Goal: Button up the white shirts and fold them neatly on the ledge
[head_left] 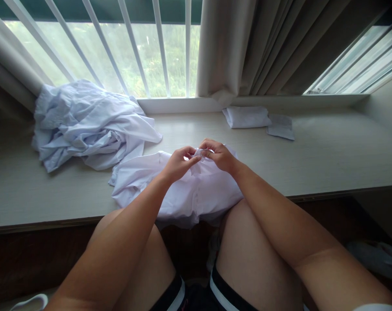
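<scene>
A pale white cloth garment (211, 190) was draped over the front edge of a light wood-grain ledge (328, 155), its raised fold pinched between the closed fingertips of the left hand (181, 163) and the right hand (218, 155), held close together. A crumpled pale-blue heap of fabric (88, 125) was seen to the left, near a barred window (144, 56). Beyond the hands, a folded white cloth bundle (246, 117) and a flat grey-white cloth square (281, 126) were pictured below grey curtains (224, 47).
</scene>
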The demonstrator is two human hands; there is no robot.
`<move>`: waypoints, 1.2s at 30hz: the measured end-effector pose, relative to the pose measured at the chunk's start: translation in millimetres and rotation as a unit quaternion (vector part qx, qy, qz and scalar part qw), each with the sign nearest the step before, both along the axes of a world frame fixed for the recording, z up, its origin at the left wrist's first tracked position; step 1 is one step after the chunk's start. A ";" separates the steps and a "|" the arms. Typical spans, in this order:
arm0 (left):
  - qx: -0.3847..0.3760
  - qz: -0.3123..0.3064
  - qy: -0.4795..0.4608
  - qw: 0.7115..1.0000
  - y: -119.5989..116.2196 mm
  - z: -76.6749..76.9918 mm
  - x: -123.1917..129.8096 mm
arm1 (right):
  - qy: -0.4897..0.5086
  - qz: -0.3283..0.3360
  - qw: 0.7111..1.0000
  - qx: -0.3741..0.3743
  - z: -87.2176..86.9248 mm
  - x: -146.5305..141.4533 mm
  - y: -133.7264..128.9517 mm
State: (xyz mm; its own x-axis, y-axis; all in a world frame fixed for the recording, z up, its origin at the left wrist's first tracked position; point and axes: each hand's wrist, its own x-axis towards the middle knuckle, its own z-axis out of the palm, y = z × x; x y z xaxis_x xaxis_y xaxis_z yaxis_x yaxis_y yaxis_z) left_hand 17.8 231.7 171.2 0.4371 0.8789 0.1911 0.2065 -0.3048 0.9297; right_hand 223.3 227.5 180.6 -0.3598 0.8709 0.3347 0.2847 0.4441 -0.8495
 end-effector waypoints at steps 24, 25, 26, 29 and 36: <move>0.018 -0.019 0.017 0.999 -1.1 -4.1 3.2 | 0.073 0.048 0.980 -0.180 4.8 2.7 -4.0; 0.021 -0.022 0.019 0.999 -0.4 -4.7 3.0 | 0.071 0.049 0.980 -0.182 4.2 2.7 -3.6; 0.024 -0.024 0.022 0.999 0.2 -5.3 2.8 | 0.067 0.051 0.979 -0.184 3.3 2.8 -3.1; 0.026 -0.020 0.029 0.999 2.1 -6.4 1.9 | 0.055 0.053 0.979 -0.187 -0.4 3.4 -1.2; 0.015 -0.022 0.033 0.999 5.3 -2.3 -3.9 | 0.045 0.054 0.981 -0.182 -6.8 10.9 1.3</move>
